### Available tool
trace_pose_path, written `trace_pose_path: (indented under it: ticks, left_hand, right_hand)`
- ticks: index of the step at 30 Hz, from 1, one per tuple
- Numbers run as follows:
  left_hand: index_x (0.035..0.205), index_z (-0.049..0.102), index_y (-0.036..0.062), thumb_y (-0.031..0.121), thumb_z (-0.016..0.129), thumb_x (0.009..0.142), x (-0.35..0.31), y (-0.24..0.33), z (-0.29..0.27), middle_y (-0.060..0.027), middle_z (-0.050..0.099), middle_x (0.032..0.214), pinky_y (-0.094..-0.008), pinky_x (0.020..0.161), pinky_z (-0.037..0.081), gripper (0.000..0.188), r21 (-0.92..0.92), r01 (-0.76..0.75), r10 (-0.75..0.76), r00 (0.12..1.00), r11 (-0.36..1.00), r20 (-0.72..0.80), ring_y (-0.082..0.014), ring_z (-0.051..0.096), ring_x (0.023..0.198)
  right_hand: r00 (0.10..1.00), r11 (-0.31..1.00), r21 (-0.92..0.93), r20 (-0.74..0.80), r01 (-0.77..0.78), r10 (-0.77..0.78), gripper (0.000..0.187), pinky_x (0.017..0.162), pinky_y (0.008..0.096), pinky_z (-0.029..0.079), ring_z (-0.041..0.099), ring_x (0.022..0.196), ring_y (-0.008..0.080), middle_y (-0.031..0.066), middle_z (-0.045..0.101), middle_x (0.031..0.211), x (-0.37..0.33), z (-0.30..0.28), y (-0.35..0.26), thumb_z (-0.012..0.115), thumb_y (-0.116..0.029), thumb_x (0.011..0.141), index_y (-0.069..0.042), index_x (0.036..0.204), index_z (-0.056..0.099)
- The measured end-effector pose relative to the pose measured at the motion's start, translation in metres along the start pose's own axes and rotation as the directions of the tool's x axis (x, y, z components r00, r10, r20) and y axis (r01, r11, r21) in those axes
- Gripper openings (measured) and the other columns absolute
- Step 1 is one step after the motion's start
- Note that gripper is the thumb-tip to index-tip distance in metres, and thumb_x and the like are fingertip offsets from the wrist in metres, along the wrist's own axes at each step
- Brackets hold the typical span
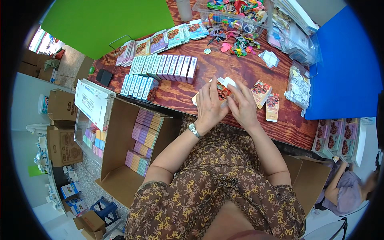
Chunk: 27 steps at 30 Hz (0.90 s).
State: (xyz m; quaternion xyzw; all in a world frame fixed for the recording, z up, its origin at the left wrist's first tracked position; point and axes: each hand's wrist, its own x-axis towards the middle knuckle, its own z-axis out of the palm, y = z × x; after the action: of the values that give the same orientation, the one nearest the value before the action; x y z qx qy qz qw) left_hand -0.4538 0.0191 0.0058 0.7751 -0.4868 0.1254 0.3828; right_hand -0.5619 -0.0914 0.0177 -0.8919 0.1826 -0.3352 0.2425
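Observation:
A small orange-and-white cardboard box [223,92] with cartoon print lies between my hands over the front of the table, a white flap standing up at its far end. My left hand [211,103], with a watch at the wrist, holds the box from the left, its fingers bent over it. From the other side my right hand [243,106] grips it, fingertips near the flap. Two flat cartons of the same print lie to the right: an upper carton [261,92] and a lower carton [272,107]. Whatever is inside the box is hidden.
Rows of upright boxes [166,68] stand left, with flat cartons [159,41] behind. A clear bin [208,18] of colourful trinkets is at the back. A tub of white packets [298,88] stands right, by a blue panel [348,68]. An open carton [116,140] stands below left.

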Motion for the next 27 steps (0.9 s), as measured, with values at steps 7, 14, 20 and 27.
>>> trace_pose_path:
  ticks: [7,14,20,27]
  left_hand:
    - [0.150,0.031,-0.0086,0.014,0.078,0.072,0.000,-0.003,-0.003,-0.0229,0.052,0.126,-0.0464,0.087,0.041,0.094,0.021,-0.029,0.029,1.000,0.999,0.011,-0.0364,0.052,0.107]
    - [0.145,0.039,-0.0041,0.010,0.081,0.065,-0.001,-0.003,-0.006,-0.0235,0.056,0.129,-0.0464,0.091,0.047,0.092,-0.127,-0.210,0.212,0.977,0.969,0.001,-0.0389,0.058,0.109]
    - [0.127,0.049,-0.0010,0.014,0.084,0.066,0.002,-0.002,-0.006,-0.0260,0.056,0.131,-0.0476,0.095,0.050,0.072,-0.284,-0.123,0.121,0.992,0.951,-0.024,-0.0430,0.060,0.114]
    - [0.124,0.050,-0.0005,0.013,0.083,0.067,0.004,-0.001,-0.004,-0.0260,0.057,0.131,-0.0477,0.092,0.050,0.067,-0.308,-0.155,0.140,0.988,0.939,-0.071,-0.0429,0.060,0.110]
  right_hand:
    - [0.993,0.975,0.206,0.096,-0.088,0.069,0.026,0.096,0.0426,0.051,0.057,0.117,0.0343,0.0163,0.053,0.135,-0.005,0.001,0.003,0.075,-0.011,0.086,-0.005,0.112,0.072]
    - [0.817,0.676,0.571,0.571,-0.466,0.081,0.016,0.092,0.0336,0.054,0.058,0.117,0.0199,0.0068,0.051,0.128,0.008,-0.024,0.022,0.075,-0.014,0.090,-0.002,0.100,0.071]
    - [0.998,0.944,0.324,-0.018,-0.059,0.068,0.021,0.094,0.0365,0.053,0.058,0.125,0.0267,0.0157,0.058,0.133,-0.001,-0.026,-0.004,0.074,-0.009,0.088,-0.004,0.108,0.071]
    - [0.992,0.981,0.150,-0.013,0.127,-0.127,0.026,0.089,0.0385,0.054,0.062,0.118,0.0354,0.0230,0.058,0.132,-0.008,-0.021,-0.003,0.076,-0.017,0.086,-0.007,0.109,0.072]
